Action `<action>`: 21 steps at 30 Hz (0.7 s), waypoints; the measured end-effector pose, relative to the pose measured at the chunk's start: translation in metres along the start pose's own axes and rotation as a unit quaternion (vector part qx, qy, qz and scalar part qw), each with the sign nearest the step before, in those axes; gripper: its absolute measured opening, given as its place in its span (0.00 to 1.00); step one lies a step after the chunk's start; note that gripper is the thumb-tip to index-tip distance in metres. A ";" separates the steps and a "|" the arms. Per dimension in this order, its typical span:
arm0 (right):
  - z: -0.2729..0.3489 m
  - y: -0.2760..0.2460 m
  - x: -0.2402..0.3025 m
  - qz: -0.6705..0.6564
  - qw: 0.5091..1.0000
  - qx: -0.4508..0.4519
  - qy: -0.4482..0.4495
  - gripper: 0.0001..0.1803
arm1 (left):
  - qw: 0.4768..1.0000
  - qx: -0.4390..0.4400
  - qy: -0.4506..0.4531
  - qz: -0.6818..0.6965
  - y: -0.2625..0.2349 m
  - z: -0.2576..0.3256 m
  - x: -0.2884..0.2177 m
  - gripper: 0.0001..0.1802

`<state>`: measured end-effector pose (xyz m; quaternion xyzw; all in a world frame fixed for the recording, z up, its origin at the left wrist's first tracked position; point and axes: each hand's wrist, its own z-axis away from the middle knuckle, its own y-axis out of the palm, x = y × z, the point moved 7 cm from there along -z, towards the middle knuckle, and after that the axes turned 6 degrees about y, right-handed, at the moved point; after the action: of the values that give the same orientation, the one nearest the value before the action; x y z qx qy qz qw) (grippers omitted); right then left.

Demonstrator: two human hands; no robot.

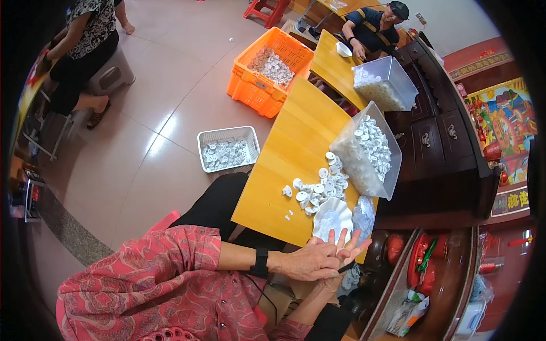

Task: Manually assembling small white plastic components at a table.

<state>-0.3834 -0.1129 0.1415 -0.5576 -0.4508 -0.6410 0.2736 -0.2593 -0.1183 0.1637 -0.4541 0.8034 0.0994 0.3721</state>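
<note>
My left hand [307, 262], with a black watch on its wrist, lies across my right hand, its fingers bent and pressed against the palm. Whatever those fingers pinch is hidden. A narrow dark band [347, 265] shows beside their tips. My right hand [344, 248] has its fingers spread and holds nothing visible. Just beyond sits a white scalloped dish [319, 226] with small pale pieces inside. A greyish plastic bag [364, 215] lies beside the dish. Loose white round plastic parts [322, 188] are heaped on the yellow table [267, 196]; a few tiny white pieces lie nearer its left edge.
A clear bin [348, 149] of white parts borders the heap, with another clear bin [392, 94] farther off. On the floor are a white basket [200, 149] and an orange crate [242, 85]. A co-worker [372, 31] sits beyond; another person [85, 51] sits far left. Dark cabinets line the right.
</note>
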 end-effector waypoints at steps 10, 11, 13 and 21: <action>-0.017 -0.003 0.031 0.066 0.976 -0.196 -0.074 0.54 | 0.995 -0.023 0.011 0.096 0.007 -0.005 0.002 0.11; -0.022 -0.004 0.031 0.067 0.975 -0.199 -0.075 0.54 | 0.995 -0.021 0.012 0.099 0.008 -0.003 0.000 0.11; -0.027 -0.011 0.040 0.106 0.960 -0.245 -0.090 0.45 | 0.996 0.017 0.015 0.087 0.015 0.002 -0.005 0.11; -0.037 0.019 0.071 0.584 0.705 -0.214 -0.340 0.20 | 0.996 0.058 0.037 0.052 0.021 -0.006 -0.008 0.14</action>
<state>-0.4012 -0.1432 0.2157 -0.9333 0.0521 -0.1989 0.2944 -0.2770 -0.1042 0.1696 -0.3924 0.8438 0.0548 0.3620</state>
